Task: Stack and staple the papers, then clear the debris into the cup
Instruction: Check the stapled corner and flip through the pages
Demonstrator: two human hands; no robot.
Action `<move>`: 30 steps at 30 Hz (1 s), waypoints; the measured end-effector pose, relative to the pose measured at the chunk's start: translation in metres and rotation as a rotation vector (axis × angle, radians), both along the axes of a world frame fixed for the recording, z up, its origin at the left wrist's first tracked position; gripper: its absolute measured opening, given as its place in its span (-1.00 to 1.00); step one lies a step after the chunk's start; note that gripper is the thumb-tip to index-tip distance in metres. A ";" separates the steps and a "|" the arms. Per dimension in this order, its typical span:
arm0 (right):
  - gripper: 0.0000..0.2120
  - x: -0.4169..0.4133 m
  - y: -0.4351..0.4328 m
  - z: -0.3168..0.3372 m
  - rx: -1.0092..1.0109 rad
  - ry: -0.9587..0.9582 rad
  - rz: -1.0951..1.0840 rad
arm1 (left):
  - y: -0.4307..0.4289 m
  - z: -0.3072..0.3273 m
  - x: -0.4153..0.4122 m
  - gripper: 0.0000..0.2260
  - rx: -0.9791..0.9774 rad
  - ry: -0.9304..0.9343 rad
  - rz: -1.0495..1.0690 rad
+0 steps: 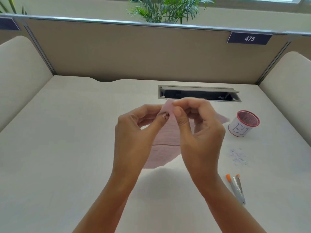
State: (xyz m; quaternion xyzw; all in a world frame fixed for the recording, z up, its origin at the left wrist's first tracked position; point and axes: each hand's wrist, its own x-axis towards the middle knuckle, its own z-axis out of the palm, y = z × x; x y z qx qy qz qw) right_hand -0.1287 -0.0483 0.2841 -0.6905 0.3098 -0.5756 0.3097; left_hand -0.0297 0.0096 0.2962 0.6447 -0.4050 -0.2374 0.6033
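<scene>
Left hand (134, 132) and right hand (200, 132) fingers pinch the pale pink lined papers (168, 138) by the top corner, while the orange-tipped silver stapler (237, 189) lies on the white table (67, 148), nearer the right, pointing away.

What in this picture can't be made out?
Head view:
- The pink papers: middle hidden behind the left hand and right hand, which pinch the top corner; any staple unseen.
- The cup: lettering past "BI" curves out of sight.
- The debris: too small to identify.
- Right fingertips: motion-blurred.
</scene>
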 end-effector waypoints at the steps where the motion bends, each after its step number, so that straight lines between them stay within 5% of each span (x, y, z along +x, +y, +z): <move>1: -0.89 0.000 -0.002 0.003 -0.007 0.018 -0.017 | 0.000 0.001 0.000 -0.83 -0.006 0.016 0.004; 6: -0.88 -0.007 -0.017 0.017 0.063 0.240 0.025 | 0.003 0.008 -0.003 -0.84 -0.030 0.055 -0.007; 18: -0.75 -0.013 -0.029 0.027 0.374 0.101 0.253 | 0.009 0.014 -0.004 -0.87 0.032 0.136 -0.118; 30: -0.82 -0.033 -0.041 0.010 0.160 0.280 0.146 | 0.003 0.006 0.009 -0.90 -0.039 0.124 0.084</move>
